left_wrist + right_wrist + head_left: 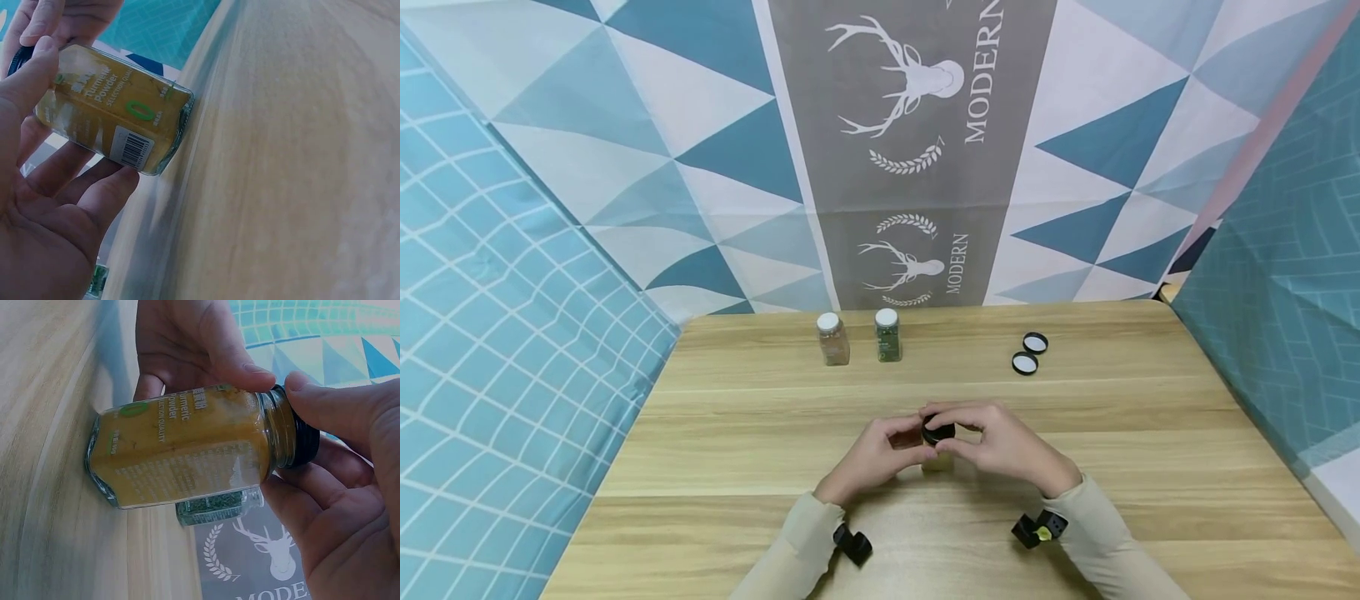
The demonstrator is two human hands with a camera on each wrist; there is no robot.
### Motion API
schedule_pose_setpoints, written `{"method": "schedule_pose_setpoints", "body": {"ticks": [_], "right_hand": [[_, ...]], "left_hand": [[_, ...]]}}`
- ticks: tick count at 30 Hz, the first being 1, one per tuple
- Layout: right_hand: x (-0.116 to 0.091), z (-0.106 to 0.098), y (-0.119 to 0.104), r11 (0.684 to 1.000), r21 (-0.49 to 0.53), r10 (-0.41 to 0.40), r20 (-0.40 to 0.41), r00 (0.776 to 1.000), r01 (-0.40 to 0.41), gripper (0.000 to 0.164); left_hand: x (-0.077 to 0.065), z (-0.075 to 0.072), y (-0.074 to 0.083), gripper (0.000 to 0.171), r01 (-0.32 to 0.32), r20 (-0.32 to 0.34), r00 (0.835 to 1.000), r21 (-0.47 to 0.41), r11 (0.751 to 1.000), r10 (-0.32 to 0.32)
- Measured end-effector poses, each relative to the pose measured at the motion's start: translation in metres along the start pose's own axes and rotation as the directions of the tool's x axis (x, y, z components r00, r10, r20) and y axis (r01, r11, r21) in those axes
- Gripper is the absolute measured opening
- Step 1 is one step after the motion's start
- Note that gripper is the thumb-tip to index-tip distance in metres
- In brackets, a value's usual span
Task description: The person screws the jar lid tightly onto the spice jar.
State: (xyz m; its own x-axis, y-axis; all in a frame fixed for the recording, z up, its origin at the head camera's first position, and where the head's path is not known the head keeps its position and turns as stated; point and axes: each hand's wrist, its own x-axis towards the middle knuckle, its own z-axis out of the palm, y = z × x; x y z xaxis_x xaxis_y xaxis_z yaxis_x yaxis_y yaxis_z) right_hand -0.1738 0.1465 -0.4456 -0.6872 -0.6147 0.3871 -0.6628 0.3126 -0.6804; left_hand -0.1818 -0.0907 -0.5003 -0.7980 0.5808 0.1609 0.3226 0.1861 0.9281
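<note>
A glass jar of turmeric powder (181, 450) with yellow contents stands on the wooden table in front of me. My left hand (876, 457) holds the jar's body, fingers on one side and thumb on the other. At the jar's mouth sits a black lid (305, 434), which my right hand (1000, 437) grips between thumb and fingers. Glass threads show beside the lid in the right wrist view. In the left wrist view the jar's label and barcode (134, 149) face the camera.
Toward the back of the table (737, 417) stand a jar with brownish contents (833, 340) and a jar with green contents (887, 337), both white on top. Two black-rimmed lids (1025, 362) lie at the back right, white insides up. A patterned cloth hangs behind.
</note>
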Motion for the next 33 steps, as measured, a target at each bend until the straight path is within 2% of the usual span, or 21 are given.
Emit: {"method": "schedule_pose_setpoints", "body": {"ticks": [7, 16, 24, 33], "right_hand": [[0.0, 0.001, 0.002, 1.0, 0.007, 0.001, 0.004, 1.0, -0.001, 0.026], [-0.001, -0.002, 0.001, 0.997, 0.028, 0.065, 0.013, 0.998, -0.065, 0.029], [-0.003, -0.01, -0.003, 0.997, -0.027, 0.069, 0.028, 0.997, -0.068, 0.031], [-0.004, -0.021, -0.002, 0.995, -0.066, 0.082, 0.01, 0.997, -0.081, 0.029]], "left_hand": [[0.0, 0.0, -0.001, 0.05, -0.003, 0.0, 1.0, -0.029, 1.0, 0.003], [0.001, 0.002, 0.0, 0.05, 0.028, -0.008, 1.0, -0.07, 0.997, -0.028], [0.002, -0.001, 0.001, 0.05, 0.043, -0.011, 0.999, -0.098, 0.994, -0.045], [0.002, -0.003, -0.001, 0.051, 0.045, -0.023, 0.999, -0.069, 0.997, -0.047]]}}
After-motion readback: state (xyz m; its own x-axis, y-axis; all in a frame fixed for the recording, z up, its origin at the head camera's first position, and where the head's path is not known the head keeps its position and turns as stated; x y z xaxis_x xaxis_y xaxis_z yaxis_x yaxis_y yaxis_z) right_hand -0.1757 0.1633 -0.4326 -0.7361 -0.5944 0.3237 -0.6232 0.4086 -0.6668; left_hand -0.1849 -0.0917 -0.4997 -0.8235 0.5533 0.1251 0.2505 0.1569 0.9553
